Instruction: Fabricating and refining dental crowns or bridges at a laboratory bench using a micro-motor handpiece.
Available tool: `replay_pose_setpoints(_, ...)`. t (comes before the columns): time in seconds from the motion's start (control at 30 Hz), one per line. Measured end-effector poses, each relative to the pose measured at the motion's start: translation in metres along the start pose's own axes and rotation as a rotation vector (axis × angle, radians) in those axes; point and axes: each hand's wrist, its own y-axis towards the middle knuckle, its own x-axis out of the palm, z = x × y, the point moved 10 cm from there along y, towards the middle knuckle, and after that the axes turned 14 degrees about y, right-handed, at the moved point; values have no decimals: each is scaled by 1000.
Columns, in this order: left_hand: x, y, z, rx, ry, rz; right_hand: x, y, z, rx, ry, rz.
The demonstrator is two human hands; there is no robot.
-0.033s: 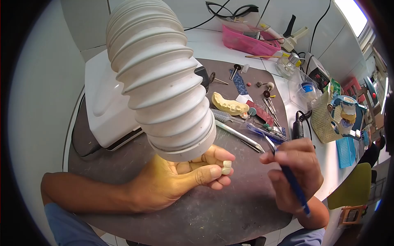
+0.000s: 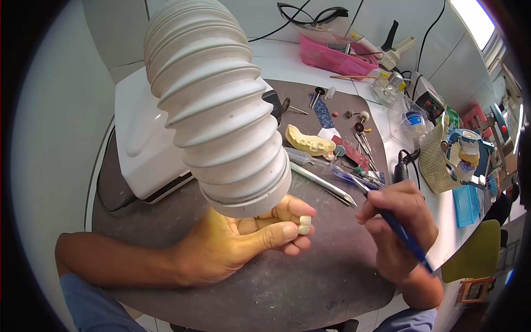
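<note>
My left hand (image 2: 249, 238) is closed in a pinch below the mouth of a white ribbed hose (image 2: 221, 105). Between its thumb and fingertips sit small cream-white dental crowns (image 2: 305, 224), lit yellowish and seemingly joined. To the right, my right hand (image 2: 401, 221) grips a slim blue-handled instrument (image 2: 404, 235) like a pen. Its narrow tip points up and left, apart from the crowns; I cannot make out the tip's exact kind. A pale yellow dental model (image 2: 310, 141) lies farther back on the dark mat (image 2: 332, 276).
A white pen-shaped tool (image 2: 321, 182) lies beyond my left fingertips, near several burs and discs. The white machine (image 2: 144, 149) stands behind the hose. Along the back and right are a pink basket (image 2: 337, 58), glass jar (image 2: 385, 88), handpiece (image 2: 401, 171) and cream basket (image 2: 437, 166).
My right hand has shifted slightly right with the blue-handled instrument, whose tip is now farther from the crowns. My left hand has hardly moved.
</note>
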Motion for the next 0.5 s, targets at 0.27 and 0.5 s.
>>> replay_pose_setpoints(0.27,-1,1,0,32,0,-13,30,-16,47,396,-406,-454)
replay_pose_setpoints(0.5,2,-1,5,60,-20,-18,-6,1,29,301,-534,-176)
